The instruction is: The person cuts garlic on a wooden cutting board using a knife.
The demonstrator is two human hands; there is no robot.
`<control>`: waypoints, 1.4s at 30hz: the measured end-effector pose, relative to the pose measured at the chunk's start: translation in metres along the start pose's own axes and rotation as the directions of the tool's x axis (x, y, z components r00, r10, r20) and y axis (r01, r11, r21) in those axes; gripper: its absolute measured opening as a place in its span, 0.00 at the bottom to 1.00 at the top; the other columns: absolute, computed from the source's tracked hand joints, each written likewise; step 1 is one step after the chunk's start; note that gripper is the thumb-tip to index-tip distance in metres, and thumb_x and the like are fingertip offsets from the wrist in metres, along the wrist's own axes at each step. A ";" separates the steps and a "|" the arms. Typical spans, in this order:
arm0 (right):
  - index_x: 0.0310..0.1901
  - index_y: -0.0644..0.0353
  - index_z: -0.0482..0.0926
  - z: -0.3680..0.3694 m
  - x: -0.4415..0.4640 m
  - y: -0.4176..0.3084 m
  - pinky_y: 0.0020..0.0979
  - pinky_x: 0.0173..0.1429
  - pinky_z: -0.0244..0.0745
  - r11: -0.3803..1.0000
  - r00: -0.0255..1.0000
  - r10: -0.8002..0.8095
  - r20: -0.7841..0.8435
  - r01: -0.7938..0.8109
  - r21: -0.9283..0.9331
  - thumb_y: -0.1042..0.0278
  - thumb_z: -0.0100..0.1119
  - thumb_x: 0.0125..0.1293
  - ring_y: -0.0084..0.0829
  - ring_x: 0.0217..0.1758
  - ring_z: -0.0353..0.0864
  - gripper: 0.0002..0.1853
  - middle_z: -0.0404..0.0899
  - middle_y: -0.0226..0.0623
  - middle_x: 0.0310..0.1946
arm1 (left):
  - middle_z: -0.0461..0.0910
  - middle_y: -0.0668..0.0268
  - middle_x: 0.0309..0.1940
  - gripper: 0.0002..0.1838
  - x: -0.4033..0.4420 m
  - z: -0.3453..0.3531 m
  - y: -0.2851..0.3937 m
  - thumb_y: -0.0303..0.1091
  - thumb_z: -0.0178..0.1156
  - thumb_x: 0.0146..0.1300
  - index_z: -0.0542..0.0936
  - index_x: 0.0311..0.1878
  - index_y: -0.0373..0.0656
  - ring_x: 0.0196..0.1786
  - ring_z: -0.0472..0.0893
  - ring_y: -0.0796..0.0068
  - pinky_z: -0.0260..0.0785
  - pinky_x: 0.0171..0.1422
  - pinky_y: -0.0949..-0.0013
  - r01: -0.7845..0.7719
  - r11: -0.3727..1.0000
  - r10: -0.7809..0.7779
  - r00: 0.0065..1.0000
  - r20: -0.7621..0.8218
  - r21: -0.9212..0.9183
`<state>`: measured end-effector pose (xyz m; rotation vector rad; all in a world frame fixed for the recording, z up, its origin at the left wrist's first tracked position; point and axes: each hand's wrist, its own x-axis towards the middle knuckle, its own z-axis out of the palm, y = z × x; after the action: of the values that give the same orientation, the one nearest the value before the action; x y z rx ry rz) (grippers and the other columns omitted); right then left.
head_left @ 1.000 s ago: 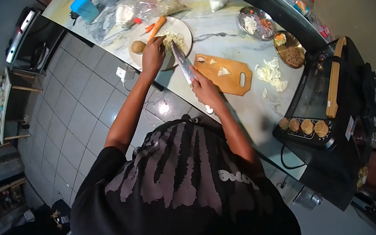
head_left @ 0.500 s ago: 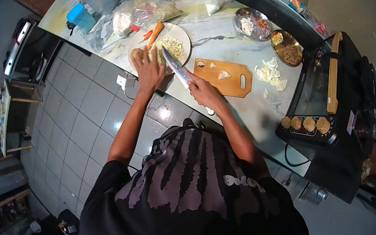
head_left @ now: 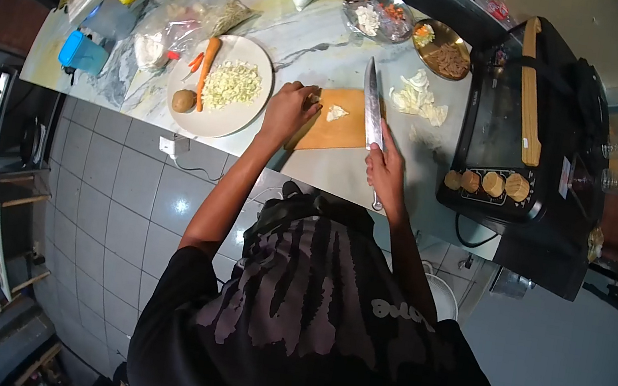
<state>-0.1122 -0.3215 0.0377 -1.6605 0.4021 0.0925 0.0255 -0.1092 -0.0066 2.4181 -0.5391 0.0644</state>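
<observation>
My right hand [head_left: 384,165] is closed round the handle of a large knife [head_left: 374,106], whose blade points away from me over the right end of the wooden cutting board [head_left: 326,137]. At the board's left edge is my left hand [head_left: 291,112], fingers bent at the corner; whatever may be under the fingertips is too small to name. A small white piece [head_left: 336,113] lies mid-board. Left of the board, a pale plate [head_left: 214,128] bears chopped white bits [head_left: 233,86], a carrot [head_left: 207,72] and a round brown item [head_left: 184,100].
Pale leafy scraps [head_left: 420,101] lie right of the board. Behind stand a steel bowl [head_left: 389,36] and a brass-coloured bowl [head_left: 447,68] with cut food. A black oven [head_left: 488,132] is at right. Plastic bags [head_left: 191,21] and a blue-lidded container [head_left: 84,54] are at left.
My left hand has moved right, from the plate to the board's left edge. The knife has moved from beside the plate to the board's right end, its blade now pointing away. The view has shifted.
</observation>
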 end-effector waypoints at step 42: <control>0.39 0.56 0.70 0.033 0.049 -0.012 0.22 0.24 0.70 0.980 0.881 -0.119 0.458 0.031 0.196 0.69 0.71 0.64 0.13 0.27 0.75 0.14 0.79 0.23 0.31 | 0.87 0.64 0.35 0.12 -0.095 -0.024 0.095 0.21 0.69 0.65 0.86 0.52 0.30 0.38 0.83 0.82 0.77 0.46 0.76 0.369 0.440 -0.566 0.821 0.065 -0.819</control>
<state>-0.0573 -0.2989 0.0301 -1.4105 -0.0254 0.3816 -0.0971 -0.1267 0.0515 1.5128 0.2387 -0.1348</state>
